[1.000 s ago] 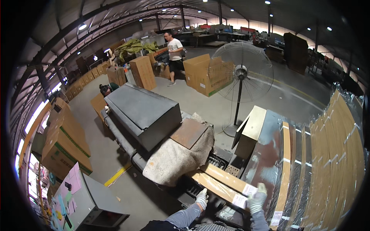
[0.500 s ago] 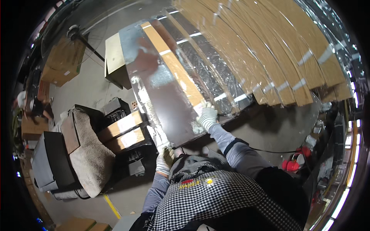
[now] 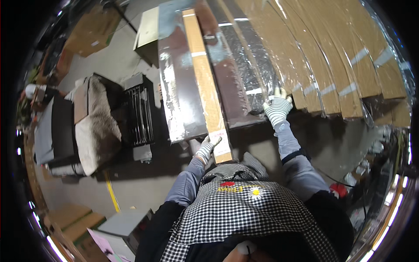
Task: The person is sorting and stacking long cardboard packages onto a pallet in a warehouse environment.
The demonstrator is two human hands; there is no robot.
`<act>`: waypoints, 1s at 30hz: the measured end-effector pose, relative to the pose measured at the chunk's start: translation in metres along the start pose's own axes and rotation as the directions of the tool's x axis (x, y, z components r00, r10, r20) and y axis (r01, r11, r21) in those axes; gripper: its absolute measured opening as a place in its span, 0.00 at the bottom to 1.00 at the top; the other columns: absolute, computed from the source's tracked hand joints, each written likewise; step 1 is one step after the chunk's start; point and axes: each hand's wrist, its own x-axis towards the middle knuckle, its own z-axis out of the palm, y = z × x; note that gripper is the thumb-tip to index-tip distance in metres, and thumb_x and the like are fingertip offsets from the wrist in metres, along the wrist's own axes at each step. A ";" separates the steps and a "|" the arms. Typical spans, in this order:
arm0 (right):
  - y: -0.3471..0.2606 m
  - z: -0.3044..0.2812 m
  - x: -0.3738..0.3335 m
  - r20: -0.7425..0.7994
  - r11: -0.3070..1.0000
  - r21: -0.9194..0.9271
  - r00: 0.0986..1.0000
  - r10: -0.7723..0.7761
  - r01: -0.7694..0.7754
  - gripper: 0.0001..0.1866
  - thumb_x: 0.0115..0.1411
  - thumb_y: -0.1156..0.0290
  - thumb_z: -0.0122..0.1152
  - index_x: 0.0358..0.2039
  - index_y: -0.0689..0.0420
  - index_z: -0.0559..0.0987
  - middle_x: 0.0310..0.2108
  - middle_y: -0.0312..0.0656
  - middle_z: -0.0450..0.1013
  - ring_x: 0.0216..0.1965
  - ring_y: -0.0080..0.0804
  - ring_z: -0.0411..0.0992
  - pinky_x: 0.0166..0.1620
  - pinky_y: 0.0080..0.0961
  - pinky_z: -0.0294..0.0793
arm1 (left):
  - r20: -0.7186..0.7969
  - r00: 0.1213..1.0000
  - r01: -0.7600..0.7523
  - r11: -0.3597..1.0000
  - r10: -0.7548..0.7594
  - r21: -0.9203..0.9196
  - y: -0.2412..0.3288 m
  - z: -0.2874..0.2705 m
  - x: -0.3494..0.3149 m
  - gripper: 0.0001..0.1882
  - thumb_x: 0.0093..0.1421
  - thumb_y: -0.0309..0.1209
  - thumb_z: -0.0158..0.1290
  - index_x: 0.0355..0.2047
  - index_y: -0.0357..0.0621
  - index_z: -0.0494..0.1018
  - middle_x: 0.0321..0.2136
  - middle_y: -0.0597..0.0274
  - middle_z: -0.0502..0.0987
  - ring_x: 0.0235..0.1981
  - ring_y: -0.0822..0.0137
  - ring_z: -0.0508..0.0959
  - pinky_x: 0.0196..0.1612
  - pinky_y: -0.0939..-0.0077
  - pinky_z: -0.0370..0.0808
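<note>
A long, narrow cardboard box [image 3: 201, 72], wrapped in clear film, lies lengthwise on the dark brown tabletop [image 3: 181, 94]. Its near end, with a white label, sticks out past the table's front edge toward my body. My left hand [image 3: 208, 147], in a striped knit glove, is closed on the left side of that end. To the right, my right hand [image 3: 278, 107], gloved alike, grips the near end of a dark film-wrapped package [image 3: 247, 65], thumb and fingers at either side. Its fingertips are partly lost against the shiny film.
Several long film-wrapped cardboard packages [image 3: 314, 56] lie side by side at the right. At the left stand a black slatted rack [image 3: 139, 111] and a seat draped with a fleecy cover [image 3: 96, 126]. Cartons [image 3: 94, 30] stand far left; a grey cabinet [image 3: 126, 222] is at lower left.
The long box now overhangs the front edge. My right hand has left it for the dark package; my left hand moved from the table corner onto it. Two labelled boxes at left no longer show.
</note>
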 end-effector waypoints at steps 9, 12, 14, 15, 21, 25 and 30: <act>-0.014 -0.031 0.017 0.284 0.997 0.039 0.957 0.057 -0.071 0.54 0.40 0.54 0.74 0.67 0.53 0.59 0.55 0.51 0.68 0.52 0.51 0.69 0.52 0.41 0.72 | 0.000 0.990 -0.137 0.944 0.144 -0.299 0.086 0.029 -0.081 0.34 0.58 0.52 0.60 0.56 0.43 0.68 0.44 0.59 0.79 0.45 0.64 0.79 0.52 0.66 0.77; -0.009 -0.046 -0.004 0.133 0.831 0.480 0.913 -0.386 0.281 0.48 0.41 0.66 0.69 0.65 0.63 0.61 0.50 0.53 0.75 0.49 0.42 0.73 0.48 0.28 0.75 | 0.055 0.946 -0.300 0.927 0.320 -0.223 0.105 0.053 -0.104 0.35 0.59 0.52 0.58 0.59 0.43 0.66 0.46 0.59 0.78 0.46 0.62 0.79 0.52 0.65 0.76; -0.029 -0.062 -0.049 0.161 0.479 0.877 0.922 -0.353 0.030 0.48 0.43 0.68 0.68 0.66 0.64 0.59 0.41 0.42 0.80 0.47 0.32 0.72 0.55 0.36 0.68 | 0.130 0.953 -0.227 0.927 0.275 -0.297 0.085 0.027 -0.104 0.36 0.60 0.50 0.58 0.61 0.44 0.64 0.51 0.57 0.75 0.50 0.60 0.77 0.55 0.63 0.74; -0.044 -0.060 -0.078 0.096 0.578 0.806 0.934 -0.343 0.129 0.43 0.41 0.65 0.67 0.62 0.54 0.69 0.48 0.56 0.72 0.49 0.51 0.70 0.57 0.36 0.67 | 0.150 0.977 -0.093 0.940 0.149 -0.328 0.055 -0.021 -0.088 0.36 0.60 0.48 0.59 0.63 0.44 0.62 0.54 0.56 0.73 0.53 0.60 0.75 0.57 0.62 0.72; 0.035 0.107 -0.182 -0.071 0.717 -0.079 0.714 -0.697 0.692 0.34 0.40 0.57 0.71 0.51 0.51 0.74 0.52 0.57 0.64 0.54 0.55 0.62 0.55 0.51 0.62 | 0.302 0.935 -0.038 0.792 -0.188 0.609 0.035 0.054 -0.055 0.50 0.56 0.41 0.64 0.70 0.44 0.47 0.66 0.52 0.59 0.68 0.61 0.56 0.68 0.62 0.53; -0.010 0.036 -0.157 -0.051 0.840 0.207 0.862 -0.504 0.502 0.48 0.37 0.57 0.76 0.59 0.59 0.65 0.58 0.53 0.60 0.58 0.53 0.58 0.58 0.53 0.57 | 0.063 0.982 0.158 0.951 -0.181 0.265 0.001 -0.028 0.010 0.38 0.56 0.52 0.61 0.60 0.43 0.67 0.60 0.59 0.69 0.62 0.62 0.64 0.65 0.71 0.56; -0.063 0.051 -0.102 0.357 0.974 0.182 0.914 -0.193 0.134 0.54 0.36 0.56 0.79 0.61 0.59 0.59 0.51 0.52 0.66 0.54 0.48 0.66 0.54 0.43 0.68 | 0.074 0.989 0.137 0.986 -0.131 -0.090 -0.004 0.002 0.051 0.27 0.59 0.42 0.61 0.55 0.40 0.71 0.51 0.55 0.77 0.55 0.58 0.73 0.61 0.57 0.66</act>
